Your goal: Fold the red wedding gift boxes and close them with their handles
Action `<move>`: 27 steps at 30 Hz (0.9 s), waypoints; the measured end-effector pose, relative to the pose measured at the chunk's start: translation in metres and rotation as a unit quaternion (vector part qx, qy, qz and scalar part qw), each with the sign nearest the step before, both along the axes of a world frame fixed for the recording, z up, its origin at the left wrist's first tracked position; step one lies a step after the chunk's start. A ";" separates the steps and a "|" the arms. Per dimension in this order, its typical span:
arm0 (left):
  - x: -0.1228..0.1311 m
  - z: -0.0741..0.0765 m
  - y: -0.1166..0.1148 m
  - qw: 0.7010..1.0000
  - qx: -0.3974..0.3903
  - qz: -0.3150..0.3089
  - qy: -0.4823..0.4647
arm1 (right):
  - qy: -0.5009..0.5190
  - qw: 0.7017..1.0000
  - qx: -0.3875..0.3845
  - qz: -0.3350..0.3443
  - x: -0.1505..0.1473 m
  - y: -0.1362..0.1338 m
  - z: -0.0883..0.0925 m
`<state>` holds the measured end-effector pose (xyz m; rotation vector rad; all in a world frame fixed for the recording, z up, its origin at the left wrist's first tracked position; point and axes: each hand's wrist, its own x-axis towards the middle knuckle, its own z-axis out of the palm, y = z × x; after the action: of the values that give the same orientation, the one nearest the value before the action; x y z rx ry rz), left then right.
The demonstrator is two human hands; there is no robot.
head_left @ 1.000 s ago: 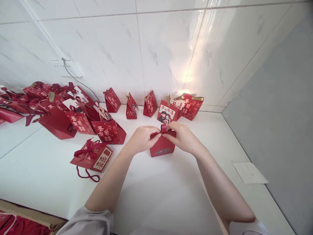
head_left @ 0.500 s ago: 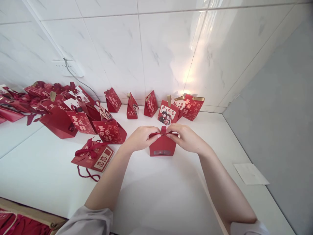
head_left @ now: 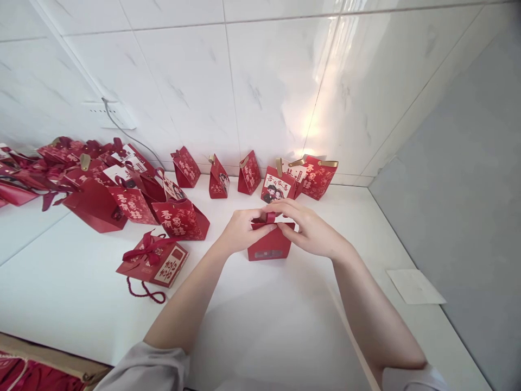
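A small red gift box [head_left: 268, 244] with a clear window low on its near face stands upright on the white tabletop between my hands. A red ribbon loop [head_left: 270, 217] sticks up from its top edge. My left hand [head_left: 243, 231] grips the left part of that edge, thumb on the near face and fingers behind. From the other side my right hand [head_left: 312, 228] closes on the top, its thumb on the near face and its fingers arched behind the ribbon. Just behind stands a gift box with a cartoon couple [head_left: 278, 184].
Several red gift boxes [head_left: 220, 176] line the tiled wall, with a crowded pile [head_left: 93, 201] at the left. A box with a bow and cord [head_left: 157, 260] lies left of my forearm. White paper [head_left: 415, 287] lies right; an open carton [head_left: 52, 355] sits lower left.
My right fingers have moved up and left over the top, behind the ribbon loop. My left fingers have shifted slightly along the edge. The box stays in place.
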<state>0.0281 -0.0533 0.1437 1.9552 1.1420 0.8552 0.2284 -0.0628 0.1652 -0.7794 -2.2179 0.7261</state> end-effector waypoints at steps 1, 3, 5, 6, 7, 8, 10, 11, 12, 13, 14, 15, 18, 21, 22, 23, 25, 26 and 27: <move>-0.001 0.000 0.000 1.000 -0.008 -0.008 -0.006 | -0.004 1.000 -0.001 -0.002 0.001 0.001 0.000; -0.002 0.002 0.000 1.000 -0.015 -0.027 -0.005 | -0.013 1.000 -0.003 -0.015 0.006 0.002 0.000; -0.004 0.004 0.000 0.999 -0.011 -0.040 0.014 | -0.027 0.999 -0.002 -0.032 0.012 0.004 0.000; -0.005 0.005 0.001 0.999 -0.009 -0.042 0.023 | -0.036 0.999 -0.002 -0.037 0.015 0.004 0.000; -0.005 0.006 0.001 0.999 -0.007 -0.043 0.031 | -0.045 0.998 -0.003 -0.040 0.018 0.005 0.001; -0.006 0.007 0.001 0.998 -0.007 -0.042 0.037 | -0.053 0.998 -0.006 -0.040 0.021 0.005 0.001; -0.006 0.007 0.002 0.998 -0.008 -0.043 0.043 | -0.064 0.997 -0.017 -0.035 0.026 0.006 0.003; -0.007 0.008 0.002 0.998 -0.010 -0.045 0.045 | -0.066 0.997 -0.022 -0.035 0.027 0.006 0.003; -0.007 0.008 0.002 0.998 -0.010 -0.048 0.046 | -0.067 0.997 -0.027 -0.036 0.028 0.006 0.004; -0.007 0.008 0.002 0.998 -0.009 -0.051 0.047 | -0.068 0.997 -0.032 -0.035 0.028 0.006 0.004; -0.007 0.008 0.002 0.997 -0.008 -0.054 0.048 | -0.070 0.996 -0.035 -0.034 0.027 0.006 0.004; -0.007 0.009 0.002 0.997 -0.008 -0.059 0.050 | -0.073 0.996 -0.038 -0.032 0.027 0.006 0.004; -0.007 0.009 0.002 0.996 -0.005 -0.075 0.051 | -0.079 0.996 -0.039 -0.031 0.024 0.005 0.003; -0.007 0.007 0.002 0.996 0.004 -0.074 0.051 | -0.053 0.997 -0.029 -0.049 0.019 0.004 0.002; -0.007 0.007 0.002 0.996 0.007 -0.070 0.054 | -0.039 0.997 -0.021 -0.059 0.017 0.004 0.001; -0.007 0.006 0.002 0.996 0.009 -0.068 0.059 | -0.025 0.997 -0.012 -0.068 0.015 0.003 0.001; -0.007 0.006 0.002 0.996 0.010 -0.067 0.066 | -0.002 0.997 0.010 -0.079 0.010 0.002 0.000; -0.007 0.005 0.002 0.995 0.009 -0.067 0.067 | 0.007 0.997 0.019 -0.081 0.007 0.002 -0.001; -0.007 0.005 0.002 0.996 0.009 -0.067 0.065 | 0.015 0.996 0.028 -0.082 0.004 0.001 -0.002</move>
<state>0.0209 -0.0512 0.1485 2.1020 1.0652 0.6765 0.2327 -0.0615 0.1630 -0.9048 -2.1093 0.5902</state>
